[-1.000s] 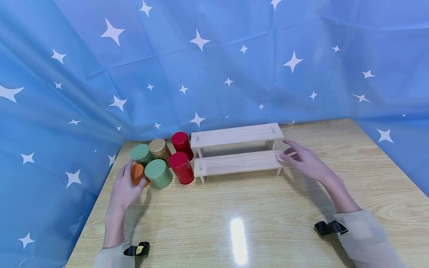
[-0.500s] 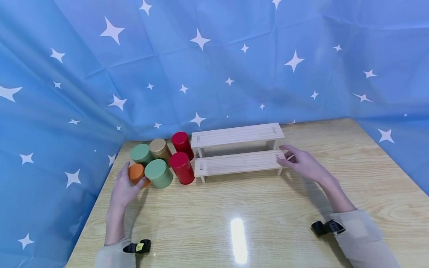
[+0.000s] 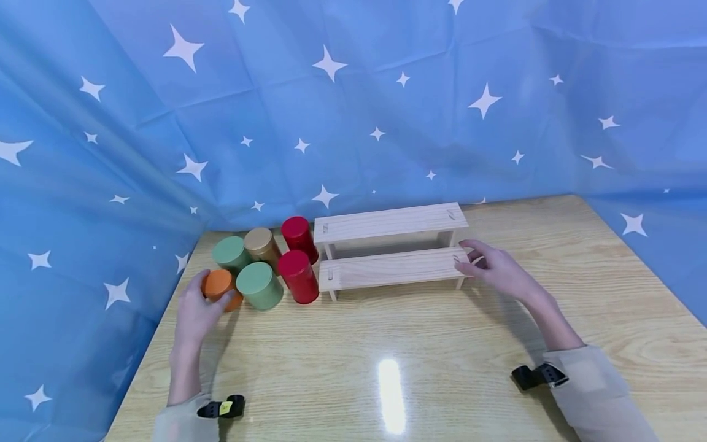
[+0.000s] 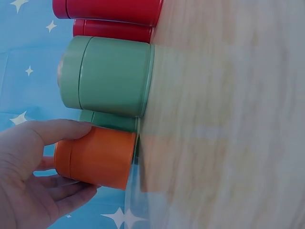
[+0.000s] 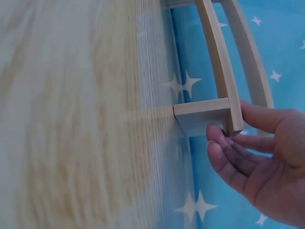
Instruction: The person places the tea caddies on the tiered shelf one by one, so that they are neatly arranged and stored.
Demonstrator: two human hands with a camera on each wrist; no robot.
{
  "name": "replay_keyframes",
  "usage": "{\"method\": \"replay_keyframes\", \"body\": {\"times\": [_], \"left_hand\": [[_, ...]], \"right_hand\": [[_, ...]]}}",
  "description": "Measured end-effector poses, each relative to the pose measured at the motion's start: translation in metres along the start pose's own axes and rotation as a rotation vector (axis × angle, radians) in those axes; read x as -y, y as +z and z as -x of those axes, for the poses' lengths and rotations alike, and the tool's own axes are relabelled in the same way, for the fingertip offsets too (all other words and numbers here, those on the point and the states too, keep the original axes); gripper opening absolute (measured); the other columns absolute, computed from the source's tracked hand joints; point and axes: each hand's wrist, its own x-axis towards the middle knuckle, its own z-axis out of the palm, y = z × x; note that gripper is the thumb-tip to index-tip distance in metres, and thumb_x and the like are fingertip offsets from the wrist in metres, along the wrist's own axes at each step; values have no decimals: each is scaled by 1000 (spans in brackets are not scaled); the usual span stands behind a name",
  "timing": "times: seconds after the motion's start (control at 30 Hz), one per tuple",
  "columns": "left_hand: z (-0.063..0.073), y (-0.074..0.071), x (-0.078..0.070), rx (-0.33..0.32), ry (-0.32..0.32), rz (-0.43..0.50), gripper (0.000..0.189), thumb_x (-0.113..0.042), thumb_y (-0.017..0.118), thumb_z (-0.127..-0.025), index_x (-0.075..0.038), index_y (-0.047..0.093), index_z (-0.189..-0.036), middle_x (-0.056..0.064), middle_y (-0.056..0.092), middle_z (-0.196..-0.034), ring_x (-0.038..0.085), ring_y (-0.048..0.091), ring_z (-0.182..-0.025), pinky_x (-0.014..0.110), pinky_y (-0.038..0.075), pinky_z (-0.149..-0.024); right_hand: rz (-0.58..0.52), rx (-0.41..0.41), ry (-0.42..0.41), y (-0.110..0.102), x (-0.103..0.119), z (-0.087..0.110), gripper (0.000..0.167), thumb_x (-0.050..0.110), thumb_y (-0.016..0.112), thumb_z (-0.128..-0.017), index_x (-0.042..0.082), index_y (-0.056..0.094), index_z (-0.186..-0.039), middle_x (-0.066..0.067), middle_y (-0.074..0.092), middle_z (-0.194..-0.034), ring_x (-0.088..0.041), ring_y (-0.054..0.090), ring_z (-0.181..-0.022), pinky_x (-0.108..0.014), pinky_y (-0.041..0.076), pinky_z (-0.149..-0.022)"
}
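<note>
My left hand (image 3: 194, 316) grips a short orange canister (image 3: 223, 288), thumb on one side and fingers on the other, as the left wrist view also shows. Right beside it stands a light green canister (image 4: 112, 76), with a second green one (image 3: 231, 253) behind. At the right end of the lower tier of a pale two-tier wooden shelf (image 3: 394, 269), my right hand (image 3: 499, 270) pinches the board. In the right wrist view the thumb lies on the board's upper face and fingertips (image 5: 214, 133) curl under its end.
A gold canister (image 3: 262, 244) and two red canisters (image 3: 299, 276) stand between the green ones and the shelf. The wooden table (image 3: 442, 362) runs up to a blue star-patterned cloth (image 3: 386, 92) at the back and left.
My left hand has shifted slightly left with the orange canister, widening its gap from the green ones. My right hand has moved down and left onto the lower tier's end.
</note>
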Motion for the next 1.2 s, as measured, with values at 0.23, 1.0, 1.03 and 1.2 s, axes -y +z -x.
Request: {"method": "replay_keyframes", "body": {"times": [0.23,1.0,1.03,1.2], "left_hand": [[3,-4,-10,-110,33,20,65,-8,73,-90,10,42,-144,32,51,-134,45,51,-114,58,45,-94],[15,-13,-59,-397,253,33,66,-10,82,-81,3,54,-139,27,56,-123,40,56,-107,53,45,-85],[15,-13,-61,-398,267,38,66,-10,83,-81,3,54,-139,27,57,-122,39,56,-106,51,45,-85],[19,-10,-76,-389,328,78,65,-8,84,-79,4,56,-137,25,59,-122,36,58,-103,33,43,-87]], "right_hand": [[-6,3,-4,1,1,1,64,30,61,-103,-5,36,-150,-25,60,-116,-28,69,-92,-37,56,-74],[-52,14,16,3,2,2,68,28,62,-102,-6,32,-153,-21,59,-112,-24,67,-82,-34,56,-68],[-51,14,17,3,2,2,68,28,62,-102,-6,32,-153,-20,59,-111,-24,66,-81,-34,56,-68],[-69,21,18,3,1,1,68,25,62,-102,-7,30,-154,-16,63,-102,-25,63,-78,-33,53,-63]]}}
